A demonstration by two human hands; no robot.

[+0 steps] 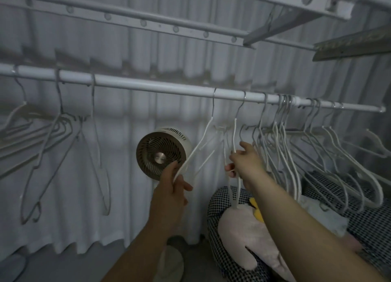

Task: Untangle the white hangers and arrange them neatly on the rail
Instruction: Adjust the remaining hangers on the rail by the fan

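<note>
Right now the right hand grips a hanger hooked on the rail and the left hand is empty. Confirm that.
Wrong on the left hand: it is not empty but grips the arm of a second hanger hooked on the rail. The right hand does grip a hanger on the rail, as you said. The head view shows both.

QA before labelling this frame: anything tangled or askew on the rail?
Yes. On the rail, the right-end hangers are bunched, hooks crowded and arms crossing. The left-end hangers hang tilted and interlocked. Left hand grips the slanted hanger, angled off vertical; right hand grips the neighbouring hanger.
</note>
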